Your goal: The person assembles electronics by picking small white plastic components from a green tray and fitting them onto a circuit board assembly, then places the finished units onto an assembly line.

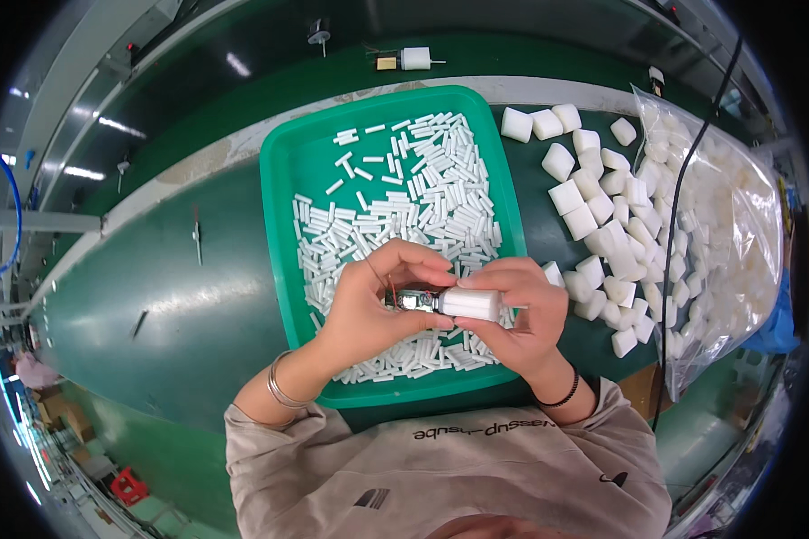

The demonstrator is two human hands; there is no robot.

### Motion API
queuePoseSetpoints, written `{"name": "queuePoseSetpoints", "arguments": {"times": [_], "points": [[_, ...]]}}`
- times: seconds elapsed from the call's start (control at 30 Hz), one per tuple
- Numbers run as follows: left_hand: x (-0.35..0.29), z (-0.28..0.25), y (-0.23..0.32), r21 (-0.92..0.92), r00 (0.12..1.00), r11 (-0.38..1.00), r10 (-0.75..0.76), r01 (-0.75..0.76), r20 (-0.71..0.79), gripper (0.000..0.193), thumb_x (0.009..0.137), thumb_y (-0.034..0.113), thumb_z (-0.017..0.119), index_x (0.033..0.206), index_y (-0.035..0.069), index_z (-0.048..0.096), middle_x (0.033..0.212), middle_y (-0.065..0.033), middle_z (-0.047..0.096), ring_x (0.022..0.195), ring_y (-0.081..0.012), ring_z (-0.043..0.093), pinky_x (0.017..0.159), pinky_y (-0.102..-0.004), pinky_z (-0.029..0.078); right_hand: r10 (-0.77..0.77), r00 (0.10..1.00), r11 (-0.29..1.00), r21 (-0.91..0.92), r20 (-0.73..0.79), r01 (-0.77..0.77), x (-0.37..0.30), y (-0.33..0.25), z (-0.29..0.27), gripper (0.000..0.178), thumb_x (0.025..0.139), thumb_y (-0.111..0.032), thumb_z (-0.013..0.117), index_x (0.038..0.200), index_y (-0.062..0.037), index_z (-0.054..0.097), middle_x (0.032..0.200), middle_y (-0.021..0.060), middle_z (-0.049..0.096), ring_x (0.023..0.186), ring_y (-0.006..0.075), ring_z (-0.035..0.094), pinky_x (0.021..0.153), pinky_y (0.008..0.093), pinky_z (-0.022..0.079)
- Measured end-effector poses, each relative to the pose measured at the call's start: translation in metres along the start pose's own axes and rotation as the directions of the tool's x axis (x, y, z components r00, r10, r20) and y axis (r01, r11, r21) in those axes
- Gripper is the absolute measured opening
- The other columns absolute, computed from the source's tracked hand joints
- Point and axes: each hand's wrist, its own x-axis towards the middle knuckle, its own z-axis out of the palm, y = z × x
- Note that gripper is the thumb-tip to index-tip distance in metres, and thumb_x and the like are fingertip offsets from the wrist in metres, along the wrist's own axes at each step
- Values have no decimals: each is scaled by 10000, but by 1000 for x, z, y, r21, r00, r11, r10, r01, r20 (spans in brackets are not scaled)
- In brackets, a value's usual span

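Over the tray, my left hand (368, 301) grips the end of a small electronic assembly (415, 300) with a circuit board and thin red wires. The fingers of my right hand (528, 310) are closed round a white cylindrical piece (472, 304) at the assembly's other end. The two parts lie in one line and meet between my hands; how they join is too small to tell. Below my hands, a green plastic tray (274, 225) holds many short white tubes or rods (449, 189), heaped mostly to its right and near side.
White foam-like blocks (580, 222) lie loose right of the tray, beside a clear plastic bag (737, 296) full of more. A black cable (683, 180) hangs before the bag. Beyond the table's pale edge, another white-ended assembly (415, 58) rests on a green strip.
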Motion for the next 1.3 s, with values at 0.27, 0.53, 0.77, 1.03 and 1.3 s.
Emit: {"name": "queuePoseSetpoints", "arguments": {"times": [0.27, 0.53, 0.77, 1.03, 1.3], "points": [[86, -158, 32, 440, 800, 895, 209, 75, -562, 574, 706, 129, 683, 1201, 40, 405, 926, -80, 587, 750, -130, 574, 600, -214, 448, 159, 952, 882, -471, 262, -17, 9, -2, -13, 507, 620, -311, 689, 1044, -76, 542, 978, 35, 545, 845, 216, 506, 661, 300, 455], [151, -328, 38, 604, 603, -100, 300, 791, -739, 992, 669, 590, 593, 1342, 18, 142, 1214, -221, 444, 1105, -369, 447, 914, -433, 354, 246, 743, 911, -411, 622, 42, 3, -6, -19, 417, 593, -296, 703, 924, -101, 543, 820, 10, 488, 850, 170, 475, 630, 280, 440], [298, -188, 10, 854, 875, -344, 428, 390, -227, 582, 792, 585, 417, 1300, 327, 300, 1307, -172, 335, 1182, -386, 343, 892, -474, 367, 274, 699, 917, -399, 661, 18, -3, -2, -18, 249, 645, -223, 646, 832, -99, 537, 769, 7, 509, 824, 167, 504, 616, 282, 449], [317, -160, 26, 933, 925, -37, 150, 359, -350, 444, 780, 354, 586, 1183, 199, 479, 1140, -133, 508, 950, -261, 553, 732, -360, 482, 244, 721, 900, -428, 648, 81, -10, 3, -18, 132, 681, -190, 550, 768, -91, 553, 745, 11, 498, 769, 159, 514, 591, 278, 446], [192, -141, 62, 235, 933, 956, -88, 178, -348, 408, 810, 152, 584, 1181, 45, 450, 1044, -84, 571, 863, -150, 573, 656, -267, 487, 143, 830, 898, -424, 539, 120, -10, 5, -17, 91, 687, -123, 548, 755, -70, 519, 762, 23, 491, 749, 157, 526, 557, 255, 447]]}}
